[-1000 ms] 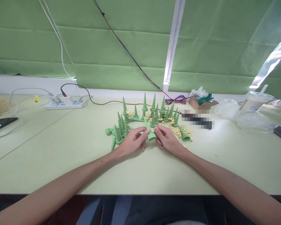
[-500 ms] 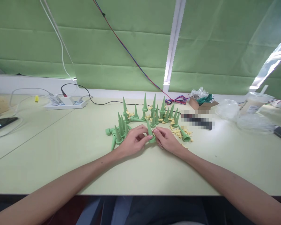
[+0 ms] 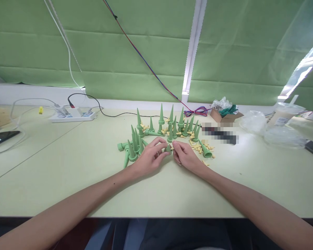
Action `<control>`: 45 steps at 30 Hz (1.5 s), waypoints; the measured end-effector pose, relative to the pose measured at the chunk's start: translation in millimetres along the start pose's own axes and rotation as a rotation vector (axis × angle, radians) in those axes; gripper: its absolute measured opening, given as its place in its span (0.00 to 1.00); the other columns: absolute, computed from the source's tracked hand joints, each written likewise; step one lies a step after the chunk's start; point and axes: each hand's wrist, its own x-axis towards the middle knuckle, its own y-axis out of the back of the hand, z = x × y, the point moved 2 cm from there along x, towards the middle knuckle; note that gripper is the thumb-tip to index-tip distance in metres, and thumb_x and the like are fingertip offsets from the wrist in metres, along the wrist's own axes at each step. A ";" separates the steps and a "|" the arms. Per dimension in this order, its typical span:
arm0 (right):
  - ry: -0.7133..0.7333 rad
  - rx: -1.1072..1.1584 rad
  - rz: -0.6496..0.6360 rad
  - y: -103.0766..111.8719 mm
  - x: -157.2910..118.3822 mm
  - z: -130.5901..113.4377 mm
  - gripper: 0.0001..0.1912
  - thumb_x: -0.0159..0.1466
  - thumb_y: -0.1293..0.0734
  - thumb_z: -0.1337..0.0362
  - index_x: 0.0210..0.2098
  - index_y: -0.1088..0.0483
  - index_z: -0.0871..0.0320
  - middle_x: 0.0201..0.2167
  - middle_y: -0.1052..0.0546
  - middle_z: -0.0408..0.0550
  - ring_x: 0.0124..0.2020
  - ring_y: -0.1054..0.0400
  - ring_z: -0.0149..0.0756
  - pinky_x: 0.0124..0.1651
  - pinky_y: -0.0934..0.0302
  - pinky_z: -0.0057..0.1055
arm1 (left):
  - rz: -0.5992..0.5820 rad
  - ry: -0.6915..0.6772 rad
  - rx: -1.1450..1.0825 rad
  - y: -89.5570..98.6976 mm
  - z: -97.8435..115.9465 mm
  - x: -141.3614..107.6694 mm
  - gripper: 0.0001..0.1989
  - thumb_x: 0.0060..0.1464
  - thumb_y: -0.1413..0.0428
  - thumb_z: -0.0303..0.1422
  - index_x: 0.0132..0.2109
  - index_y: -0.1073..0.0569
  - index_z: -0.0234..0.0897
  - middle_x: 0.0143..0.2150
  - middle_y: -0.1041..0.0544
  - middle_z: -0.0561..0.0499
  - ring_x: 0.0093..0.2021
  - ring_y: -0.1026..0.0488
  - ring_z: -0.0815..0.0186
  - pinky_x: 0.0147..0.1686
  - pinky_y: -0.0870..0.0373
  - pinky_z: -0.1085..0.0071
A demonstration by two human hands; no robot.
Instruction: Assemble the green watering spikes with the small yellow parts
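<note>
My left hand (image 3: pixel 152 154) grips a green cone (image 3: pixel 168 148) between thumb and fingers, its tip pointing toward the camera. Close on its right, my right hand (image 3: pixel 184 153) is closed in a pinch, with a small yellow piece at the fingertips beside the cone. Many green cones (image 3: pixel 161 114) stand beyond my hands, some stacked. One cone (image 3: pixel 205 150) lies on its side right of my right hand, near a pile of small yellow pieces (image 3: pixel 197 147). Left of my left hand are more cones (image 3: pixel 131 152), some upright and some lying down.
A white power strip (image 3: pixel 75 117) with plugs and cables is at the back left, a phone (image 3: pixel 2 138) at the far left. A small cardboard box (image 3: pixel 225 117), plastic bags and a drink cup (image 3: pixel 281 116) stand at the right. A dark blurred item lies behind the yellow pieces.
The cone in my left hand has tipped from nearly upright to pointing toward the camera. My right hand has shifted slightly right, away from the cone.
</note>
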 end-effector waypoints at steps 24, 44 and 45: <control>0.094 0.008 0.134 2.2 -1.8 -3.7 0.23 0.71 0.46 0.46 0.26 0.43 0.55 0.19 0.39 0.37 0.16 0.44 0.25 0.20 0.48 0.26 | -0.023 0.471 -0.376 -3.0 -1.1 1.7 0.28 0.64 0.56 0.51 0.29 0.29 0.34 0.16 0.33 0.54 0.17 0.34 0.69 0.21 0.38 0.74; 0.102 -0.115 0.025 2.0 -4.4 -4.6 0.20 0.73 0.48 0.52 0.28 0.43 0.54 0.19 0.36 0.38 0.19 0.43 0.29 0.27 0.46 0.28 | -0.100 0.479 -0.447 -1.5 -4.3 1.3 0.19 0.60 0.47 0.49 0.33 0.31 0.36 0.17 0.29 0.56 0.15 0.32 0.70 0.18 0.37 0.76; 0.101 -0.111 0.024 1.9 -4.3 -4.3 0.20 0.73 0.48 0.52 0.28 0.44 0.54 0.19 0.36 0.38 0.19 0.43 0.29 0.26 0.46 0.28 | -0.096 0.472 -0.441 -1.2 -3.6 1.5 0.19 0.60 0.47 0.49 0.33 0.31 0.36 0.17 0.28 0.56 0.15 0.32 0.70 0.19 0.37 0.76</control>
